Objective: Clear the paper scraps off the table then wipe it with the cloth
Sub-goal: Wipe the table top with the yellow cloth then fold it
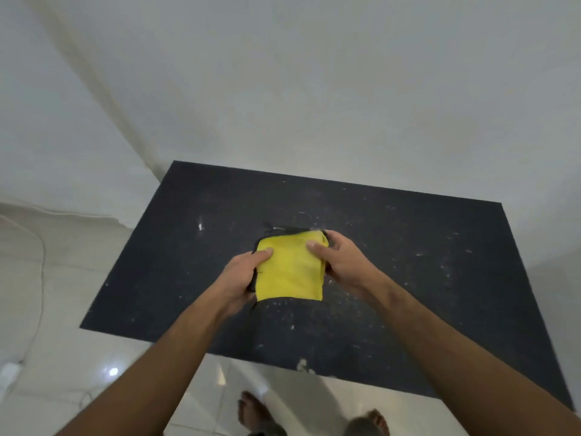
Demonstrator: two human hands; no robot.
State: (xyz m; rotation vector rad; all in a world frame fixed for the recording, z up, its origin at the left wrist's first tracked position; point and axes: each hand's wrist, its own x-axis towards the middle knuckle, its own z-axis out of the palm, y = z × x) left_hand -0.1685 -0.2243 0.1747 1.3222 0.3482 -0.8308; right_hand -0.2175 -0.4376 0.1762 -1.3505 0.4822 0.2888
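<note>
A folded yellow cloth (pixel 290 267) with a dark trim is held over the middle of the black table (pixel 151 278). My left hand (pixel 240 280) grips its left edge, thumb on top. Along the right edge my right hand (pixel 341 261) grips it the same way, fingers curled behind. Small white paper specks (pixel 446 267) dot the table's right half and front. One larger white scrap (pixel 200 227) lies at the left back, and another (pixel 303 365) sits near the front edge.
White walls stand behind and to the left of the table. A white cable (pixel 41 278) runs down the floor at the left to a plug block (pixel 9 371). Bare feet (pixel 251 410) show on the glossy tiles below the table's front edge.
</note>
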